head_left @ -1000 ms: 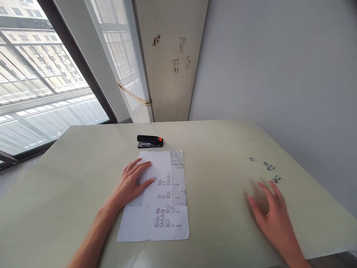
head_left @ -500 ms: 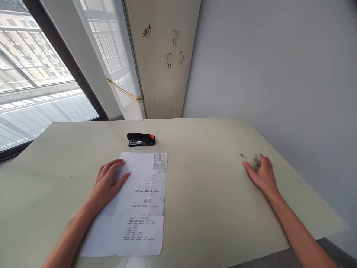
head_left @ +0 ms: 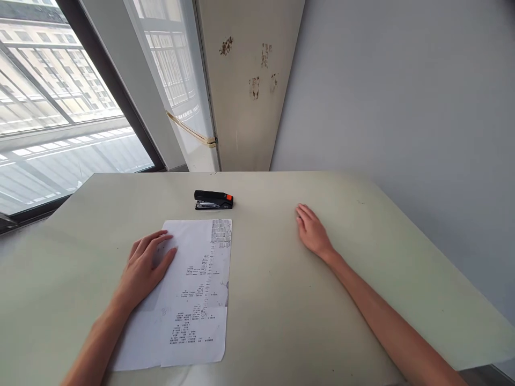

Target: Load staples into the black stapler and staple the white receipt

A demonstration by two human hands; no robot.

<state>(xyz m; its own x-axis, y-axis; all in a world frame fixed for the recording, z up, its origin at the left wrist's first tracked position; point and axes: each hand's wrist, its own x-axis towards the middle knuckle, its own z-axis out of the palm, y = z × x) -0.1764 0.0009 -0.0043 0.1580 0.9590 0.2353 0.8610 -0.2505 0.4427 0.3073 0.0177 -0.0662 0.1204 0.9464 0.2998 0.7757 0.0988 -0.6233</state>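
Observation:
Printed white paper sheets (head_left: 197, 300), at least two overlapping, lie on the table at left of centre. Resting on their left part is my left hand (head_left: 142, 268), with its fingers stretched out and the thumb apart. My right hand (head_left: 313, 233) is to the right of the paper, just over the tabletop, its fingers drawn together. A small dark spot shows at its fingertips, but what it holds is mostly hidden. Beyond the top edge of the paper sits a black stapler (head_left: 214, 200) with an orange patch, its nose pointing left.
The pale table (head_left: 277, 321) narrows toward its far edge. A grey wall (head_left: 382, 96) runs along the right side. Behind the table stands a beige panel (head_left: 245, 123) with brown marks, beside a glossy white door. A large window (head_left: 60, 107) is at left.
My right hand has moved left across the table, from the right side toward the middle. The small grey metallic pieces near it no longer show on the table. My left hand and the paper shifted slightly left.

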